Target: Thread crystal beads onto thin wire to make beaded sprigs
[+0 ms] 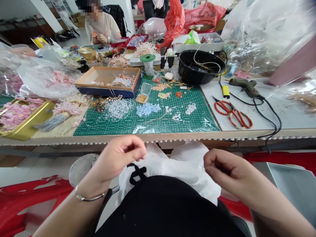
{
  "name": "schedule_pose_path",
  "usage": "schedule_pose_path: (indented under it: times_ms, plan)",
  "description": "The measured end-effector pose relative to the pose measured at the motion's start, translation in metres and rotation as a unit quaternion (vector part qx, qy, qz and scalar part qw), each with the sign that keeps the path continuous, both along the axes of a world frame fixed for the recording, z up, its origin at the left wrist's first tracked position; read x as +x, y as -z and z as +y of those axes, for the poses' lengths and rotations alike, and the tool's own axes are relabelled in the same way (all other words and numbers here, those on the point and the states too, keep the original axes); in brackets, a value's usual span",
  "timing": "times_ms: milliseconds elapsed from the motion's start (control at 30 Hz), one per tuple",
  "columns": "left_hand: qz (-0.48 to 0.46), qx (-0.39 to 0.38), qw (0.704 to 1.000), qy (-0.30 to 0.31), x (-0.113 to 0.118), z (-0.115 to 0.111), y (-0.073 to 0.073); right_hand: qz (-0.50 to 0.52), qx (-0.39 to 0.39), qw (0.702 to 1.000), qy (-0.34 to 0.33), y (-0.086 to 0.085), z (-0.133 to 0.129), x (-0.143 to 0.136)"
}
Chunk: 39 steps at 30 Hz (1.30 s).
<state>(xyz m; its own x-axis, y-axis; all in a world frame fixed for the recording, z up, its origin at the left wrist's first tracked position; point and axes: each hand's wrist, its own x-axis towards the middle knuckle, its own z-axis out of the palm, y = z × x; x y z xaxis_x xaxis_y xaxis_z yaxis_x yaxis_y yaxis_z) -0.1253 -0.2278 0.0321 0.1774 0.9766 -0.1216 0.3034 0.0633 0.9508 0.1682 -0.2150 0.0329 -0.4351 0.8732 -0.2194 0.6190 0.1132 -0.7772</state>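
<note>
Both hands are held above the lap, just short of the table's front edge. My left hand (123,154), with a bracelet at the wrist, is curled with its thumb against the fingers; nothing shows in it. My right hand (223,168) is likewise curled into a loose fist, with nothing visible inside. Beyond them lies a green cutting mat (118,126) bearing clear beads (117,108), blue flower pieces (148,109), a thin wire sprig (158,118) and small orange pieces (178,94). Orange-handled scissors (233,113) rest right of the mat.
A box (108,90), a green spool (147,58) and a black bowl (199,70) stand at the back. Pink flowers fill a gold tin (40,120) at left. A glue gun (244,86) with cables lies at right. Another person (106,24) sits across.
</note>
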Motion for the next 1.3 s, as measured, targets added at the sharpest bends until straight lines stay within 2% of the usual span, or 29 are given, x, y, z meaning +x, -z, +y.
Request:
schedule_pose_path:
  times_ms: [67,133,200,267,300,333,367,400,467,533,633,733,800,867,933,967,1067,1133,1200,1300]
  plan:
    - [0.053,-0.02,0.998,0.005,-0.014,0.0,0.0,-0.049,0.036,0.998,0.006,-0.001,-0.002,0.014]
    - [0.162,-0.007,0.987,-0.01,-0.019,0.0,-0.005,-0.088,0.085,0.992,0.001,-0.003,-0.004,0.02]
    - [0.272,0.074,0.957,-0.073,-0.01,-0.002,-0.014,-0.105,0.135,0.985,-0.016,-0.004,-0.007,0.016]
    - [0.311,0.17,0.93,-0.099,0.01,-0.006,-0.026,-0.098,0.172,0.979,-0.048,-0.005,-0.01,0.006]
    - [0.297,0.188,0.935,-0.047,0.023,-0.007,-0.031,-0.089,0.185,0.976,-0.067,-0.006,-0.012,-0.001]
    - [0.265,0.187,0.945,0.032,0.037,-0.008,-0.035,-0.079,0.197,0.973,-0.085,-0.006,-0.014,-0.007]
    - [0.228,0.148,0.955,0.119,0.05,-0.009,-0.037,-0.069,0.21,0.97,-0.099,-0.007,-0.015,-0.013]
    - [0.188,0.097,0.96,0.181,0.061,-0.008,-0.036,-0.061,0.223,0.967,-0.107,-0.007,-0.017,-0.017]
    - [0.113,-0.011,0.968,0.222,0.078,-0.007,-0.031,-0.057,0.238,0.964,-0.108,-0.009,-0.018,-0.02]
    - [0.057,-0.071,0.975,0.205,0.085,-0.006,-0.021,-0.058,0.235,0.964,-0.106,-0.011,-0.018,-0.018]
    - [-0.004,-0.089,0.978,0.19,0.086,-0.007,-0.007,-0.055,0.218,0.966,-0.123,-0.013,-0.017,-0.011]
    - [-0.087,-0.125,0.968,0.198,0.083,-0.008,0.003,-0.04,0.205,0.968,-0.138,-0.012,-0.014,-0.006]
    - [-0.172,-0.163,0.957,0.17,0.081,-0.005,0.009,-0.014,0.188,0.976,-0.105,-0.008,-0.009,-0.005]
    - [-0.282,-0.212,0.929,0.11,0.08,0.001,0.012,0.037,0.157,0.986,-0.029,-0.002,-0.004,-0.008]
    - [-0.396,-0.249,0.883,0.043,0.08,0.01,0.014,0.093,0.098,0.99,0.04,0.005,0.0,-0.014]
    - [-0.442,-0.257,0.859,0.019,0.08,0.014,0.013,0.113,0.059,0.991,0.05,0.009,0.001,-0.018]
    - [-0.525,-0.238,0.817,-0.026,0.082,0.026,0.01,0.133,-0.088,0.987,0.006,0.016,-0.002,-0.036]
    - [-0.542,-0.219,0.81,-0.037,0.085,0.029,0.008,0.167,-0.179,0.969,-0.025,0.019,-0.007,-0.046]
    - [-0.544,-0.207,0.812,-0.042,0.087,0.03,0.008,0.214,-0.239,0.947,-0.024,0.022,-0.01,-0.053]
    - [-0.533,-0.192,0.823,-0.042,0.087,0.031,0.009,0.237,-0.255,0.937,-0.003,0.027,-0.012,-0.056]
